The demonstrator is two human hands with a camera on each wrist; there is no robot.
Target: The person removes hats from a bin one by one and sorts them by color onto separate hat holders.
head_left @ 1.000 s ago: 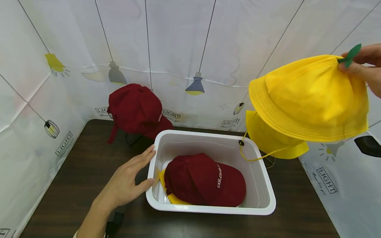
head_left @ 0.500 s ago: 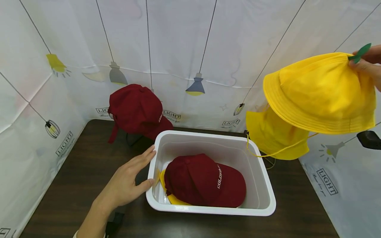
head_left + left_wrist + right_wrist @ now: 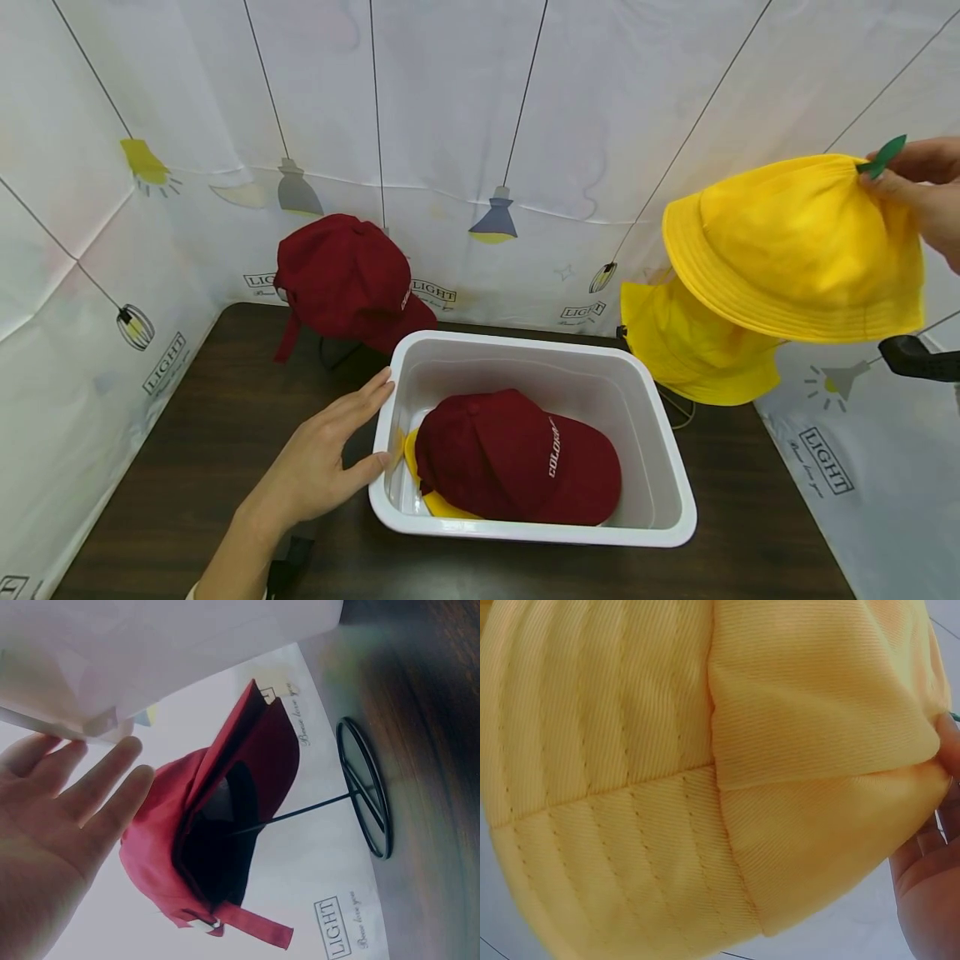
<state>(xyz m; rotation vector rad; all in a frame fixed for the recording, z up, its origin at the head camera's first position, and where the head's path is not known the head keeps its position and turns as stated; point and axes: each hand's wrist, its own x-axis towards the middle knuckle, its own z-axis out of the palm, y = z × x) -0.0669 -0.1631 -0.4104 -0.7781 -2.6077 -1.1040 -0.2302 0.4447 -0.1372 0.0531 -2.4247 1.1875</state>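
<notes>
In the head view my right hand (image 3: 926, 196) pinches the crown top of a yellow bucket hat (image 3: 802, 250), by its green leaf tab (image 3: 883, 158), and holds it in the air at the right. Behind and below it is a second yellow hat (image 3: 701, 358), partly hidden. My left hand (image 3: 322, 458) rests with extended fingers against the left rim of a white plastic bin (image 3: 660, 492). Inside the bin lies a dark red baseball cap (image 3: 517, 458), over something yellow (image 3: 446, 506). The right wrist view is mostly filled by the held hat's stitched brim (image 3: 607, 750).
Another red cap (image 3: 341, 275) sits at the back left on a black wire stand (image 3: 367, 791). The dark wooden table (image 3: 180, 467) meets a white printed curtain (image 3: 442, 108) at the back and sides. A black object (image 3: 918, 358) shows at the right edge.
My right hand moved the yellow hat to the right, then slightly back left and down. Its cord no longer hangs over the bin's rim. My left hand stays at the bin.
</notes>
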